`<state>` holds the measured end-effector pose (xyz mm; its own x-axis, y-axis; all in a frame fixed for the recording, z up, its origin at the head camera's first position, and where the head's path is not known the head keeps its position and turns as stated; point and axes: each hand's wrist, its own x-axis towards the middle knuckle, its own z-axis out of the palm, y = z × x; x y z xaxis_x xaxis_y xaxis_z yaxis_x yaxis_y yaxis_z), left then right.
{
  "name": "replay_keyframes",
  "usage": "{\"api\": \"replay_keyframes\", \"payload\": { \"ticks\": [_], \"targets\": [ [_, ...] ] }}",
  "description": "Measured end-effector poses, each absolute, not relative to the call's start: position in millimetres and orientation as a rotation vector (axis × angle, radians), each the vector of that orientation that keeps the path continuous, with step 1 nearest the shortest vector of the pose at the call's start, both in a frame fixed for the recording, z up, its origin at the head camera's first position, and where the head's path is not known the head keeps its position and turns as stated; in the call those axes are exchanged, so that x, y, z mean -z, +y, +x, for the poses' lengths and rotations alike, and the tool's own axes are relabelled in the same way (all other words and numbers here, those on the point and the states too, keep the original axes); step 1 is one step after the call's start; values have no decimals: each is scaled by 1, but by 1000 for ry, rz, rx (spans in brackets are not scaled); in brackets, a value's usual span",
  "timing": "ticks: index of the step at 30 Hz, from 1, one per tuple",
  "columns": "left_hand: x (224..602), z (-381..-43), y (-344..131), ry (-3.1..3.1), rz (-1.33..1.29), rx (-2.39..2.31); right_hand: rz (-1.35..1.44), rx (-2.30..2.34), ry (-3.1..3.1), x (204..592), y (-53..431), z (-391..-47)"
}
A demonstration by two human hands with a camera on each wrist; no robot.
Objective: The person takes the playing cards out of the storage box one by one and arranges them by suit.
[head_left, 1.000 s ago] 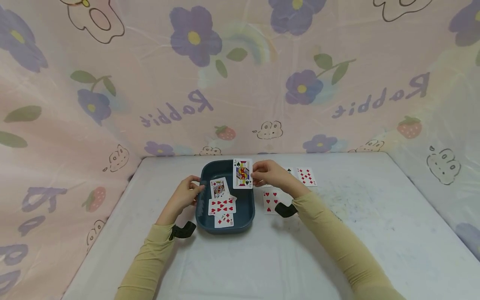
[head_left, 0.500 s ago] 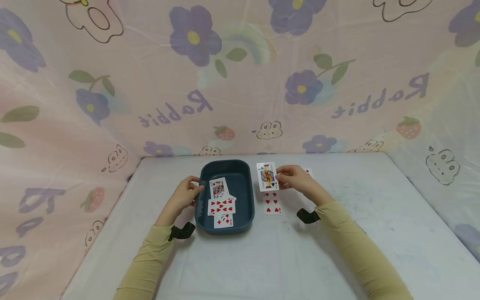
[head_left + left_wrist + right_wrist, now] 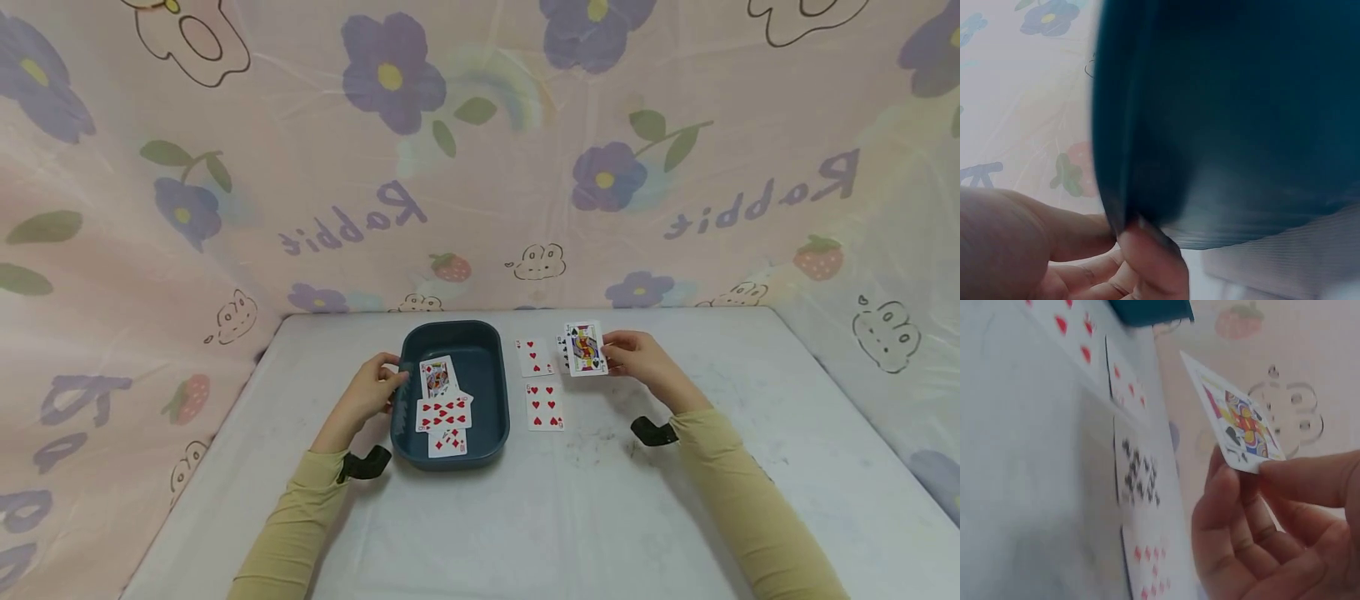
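while the tray (image 3: 487, 404) is pinched at its rim by the left hand (image 3: 370, 385), the jack card (image 3: 585, 348) is pinched by the right hand (image 3: 641, 360), just to its left, raised above the table (image 3: 480, 533), its long axis pointing forward.

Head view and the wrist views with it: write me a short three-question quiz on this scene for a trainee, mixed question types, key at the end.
1. Which hand holds the spade picture card?
2. Multiple choice: what suit is the six lying on the table beside the dark blue tray? A) clubs B) hearts C) diamonds
3. True or false: the left hand grips the edge of the dark blue tray.

Key:
1. The right hand.
2. B.
3. True.
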<state>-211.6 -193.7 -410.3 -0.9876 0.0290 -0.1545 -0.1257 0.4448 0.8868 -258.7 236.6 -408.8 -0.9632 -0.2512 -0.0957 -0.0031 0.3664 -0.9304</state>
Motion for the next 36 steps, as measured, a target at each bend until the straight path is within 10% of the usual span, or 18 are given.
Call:
{"api": "replay_keyframes", "payload": {
  "ticks": [36],
  "targets": [
    [412, -211, -193, 2565, -87, -1577, 115, 1520, 2505, 436, 338, -268]
  ]
}}
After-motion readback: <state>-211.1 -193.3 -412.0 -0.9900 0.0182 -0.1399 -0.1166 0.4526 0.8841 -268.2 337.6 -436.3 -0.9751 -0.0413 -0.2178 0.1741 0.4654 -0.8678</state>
